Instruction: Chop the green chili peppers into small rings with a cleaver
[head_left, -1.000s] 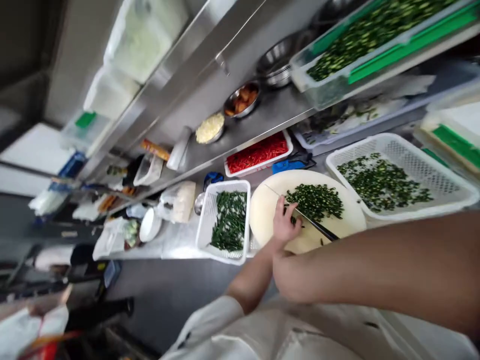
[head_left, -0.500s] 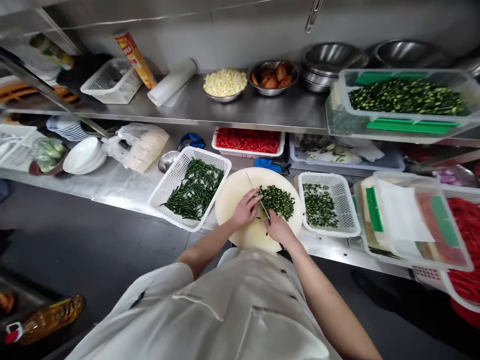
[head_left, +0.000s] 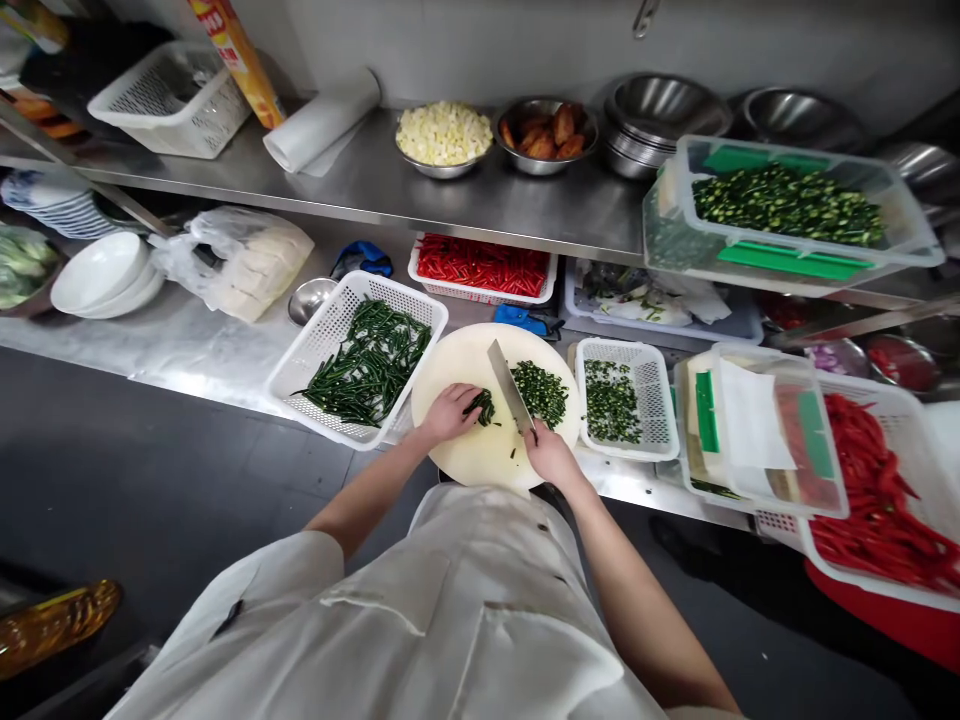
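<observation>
A round pale cutting board (head_left: 472,460) lies in front of me on the steel counter. My right hand (head_left: 551,455) is wrapped round the handle of a cleaver (head_left: 511,388), its broad blade pointing up and left over the board. On the board's left side my left hand (head_left: 452,411) is closed over a small bunch of green stalks (head_left: 481,407). Right of the blade rests a pile of chopped green pieces (head_left: 541,392). A white basket of long green stalks (head_left: 367,363) stands left of the board, and a basket of chopped greens (head_left: 613,400) stands right of it.
Behind the board are a basket of red chillies (head_left: 482,267) and a blue cloth (head_left: 523,319). The steel shelf (head_left: 360,200) above holds bowls and a clear tub of chopped greens (head_left: 787,205). Lidded clear containers (head_left: 757,425) and another basket of red chillies (head_left: 874,500) stand farther right.
My left hand has moved left, away from the chopped pile, and now has a bunch of stalks under it. The cleaver's blade now shows its broad side. The view has shifted.
</observation>
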